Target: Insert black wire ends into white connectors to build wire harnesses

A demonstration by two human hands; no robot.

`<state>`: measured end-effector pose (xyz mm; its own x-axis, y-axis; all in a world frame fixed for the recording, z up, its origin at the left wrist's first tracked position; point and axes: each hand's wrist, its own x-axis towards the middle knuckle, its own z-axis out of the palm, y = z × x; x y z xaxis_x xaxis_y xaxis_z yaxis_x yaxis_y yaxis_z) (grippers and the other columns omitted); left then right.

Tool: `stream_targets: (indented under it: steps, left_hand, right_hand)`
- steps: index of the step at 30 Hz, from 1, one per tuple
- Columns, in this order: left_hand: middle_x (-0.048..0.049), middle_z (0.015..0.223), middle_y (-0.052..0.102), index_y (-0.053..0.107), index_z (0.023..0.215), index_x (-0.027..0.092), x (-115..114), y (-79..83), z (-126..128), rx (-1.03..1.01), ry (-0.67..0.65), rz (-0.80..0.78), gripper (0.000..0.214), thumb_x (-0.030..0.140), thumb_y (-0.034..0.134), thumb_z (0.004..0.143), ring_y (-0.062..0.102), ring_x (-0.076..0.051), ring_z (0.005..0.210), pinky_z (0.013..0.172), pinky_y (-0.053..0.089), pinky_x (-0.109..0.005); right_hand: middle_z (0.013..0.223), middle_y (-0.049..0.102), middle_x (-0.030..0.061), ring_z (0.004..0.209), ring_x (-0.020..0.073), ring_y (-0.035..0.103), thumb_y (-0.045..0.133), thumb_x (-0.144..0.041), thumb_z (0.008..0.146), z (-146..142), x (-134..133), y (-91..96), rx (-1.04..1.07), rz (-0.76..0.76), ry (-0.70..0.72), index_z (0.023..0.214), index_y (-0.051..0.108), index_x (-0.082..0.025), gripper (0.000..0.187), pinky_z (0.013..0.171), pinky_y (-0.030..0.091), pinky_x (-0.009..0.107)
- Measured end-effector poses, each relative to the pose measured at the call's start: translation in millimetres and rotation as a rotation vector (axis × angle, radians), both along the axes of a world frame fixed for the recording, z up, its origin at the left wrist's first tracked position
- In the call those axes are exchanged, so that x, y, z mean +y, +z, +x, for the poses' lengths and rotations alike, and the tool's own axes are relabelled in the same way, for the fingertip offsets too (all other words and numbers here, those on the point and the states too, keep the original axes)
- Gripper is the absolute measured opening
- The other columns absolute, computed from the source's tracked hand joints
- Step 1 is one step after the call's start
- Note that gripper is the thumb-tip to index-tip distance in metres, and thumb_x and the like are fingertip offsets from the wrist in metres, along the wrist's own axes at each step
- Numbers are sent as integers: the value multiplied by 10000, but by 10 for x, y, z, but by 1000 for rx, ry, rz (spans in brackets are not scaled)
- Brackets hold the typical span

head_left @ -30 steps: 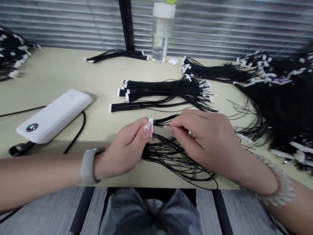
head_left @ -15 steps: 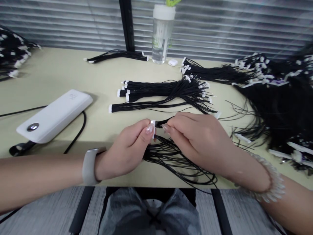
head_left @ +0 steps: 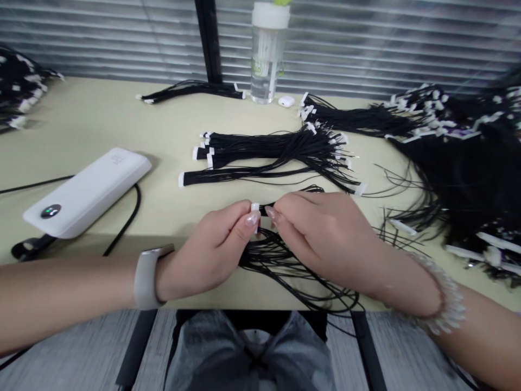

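My left hand (head_left: pixel 211 247) pinches a small white connector (head_left: pixel 255 209) between thumb and forefinger near the table's front edge. My right hand (head_left: pixel 325 233) is closed, its fingertips pinching the thin black wires (head_left: pixel 285 260) right at that connector. Loose black wires from the same bundle trail under both hands and loop over the table's edge. A grey band sits on my left wrist, a beaded bracelet on my right.
Sorted wire bundles with white connectors (head_left: pixel 268 152) lie just beyond my hands. A big tangled heap of wires (head_left: pixel 459 163) fills the right side. A white power bank (head_left: pixel 87 190) with a black cable lies left. A clear bottle (head_left: pixel 266 54) and a white earbud case (head_left: pixel 286 101) stand at the back.
My right hand has slid left along the wires until its fingertips sit against the connector. The left hand has stayed almost still.
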<state>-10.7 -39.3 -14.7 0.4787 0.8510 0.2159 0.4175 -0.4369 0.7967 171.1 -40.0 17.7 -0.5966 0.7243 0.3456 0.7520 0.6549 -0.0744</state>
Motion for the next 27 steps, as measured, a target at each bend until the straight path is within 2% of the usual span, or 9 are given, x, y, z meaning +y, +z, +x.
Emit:
stream_targets:
  steps: [6,9,12,14,16,18,22,24,27]
  left_hand:
    - [18,674,467,421,717,174,6,-6,-10,-20,-23,-43,319,332,283,957,400,-98,606,576,374,-223]
    - [14,674,458,424,712,177,9,-16,-11,-85,9,-93,330,366,296,951,411,-103,609,593,407,-223]
    - [14,659,440,427,711,182,16,-24,-13,-142,54,-163,347,412,306,941,414,-103,588,566,418,-218]
    - [10,659,452,439,710,181,24,-24,-18,-144,58,-191,362,435,311,934,443,-104,595,555,421,-211]
    - [1,673,475,458,709,180,36,-21,-25,-139,39,-199,375,455,325,926,481,-108,626,559,431,-203]
    - [-6,688,496,478,711,178,48,-16,-34,-153,21,-205,387,473,336,917,502,-110,645,565,443,-198]
    - [-5,662,507,507,711,172,57,0,-46,-169,-26,-236,389,471,359,911,502,-104,618,568,457,-199]
    - [-7,657,508,516,708,170,52,9,-38,-189,-34,-246,396,488,378,900,495,-104,604,550,455,-201]
    - [-26,704,515,513,691,166,41,7,-13,-240,42,-264,447,565,405,859,494,-112,625,514,441,-205]
  right_hand:
    - [644,552,8,579,91,476,354,-239,915,-10,26,-47,35,-9,30,725,571,-136,307,533,259,246]
    - [677,554,7,606,95,478,381,-355,928,74,114,-63,32,103,49,751,583,-158,333,540,280,239]
    - [884,588,70,771,159,518,515,-402,855,227,272,-68,-46,288,18,959,589,-151,281,606,356,262]
    - [1087,555,141,942,234,517,576,-343,806,335,391,-65,-115,327,-35,1149,532,-121,411,699,405,316]
    - [1236,489,181,1066,292,485,572,-291,798,421,492,-57,-167,332,-84,1245,475,-110,492,785,411,381]
    - [1326,441,171,1132,305,462,516,-281,841,475,557,-46,-187,361,-95,1264,469,-140,449,844,389,423]
    - [1361,454,80,1189,238,450,347,-284,944,509,611,-42,-199,454,-12,1255,487,-241,344,930,324,424]
    - [1335,485,57,1176,219,460,335,-298,955,508,630,-59,-181,492,-8,1246,490,-273,331,932,315,422]
    - [1266,537,63,1075,215,508,382,-304,940,489,654,-97,-181,506,-31,1257,474,-284,331,870,336,412]
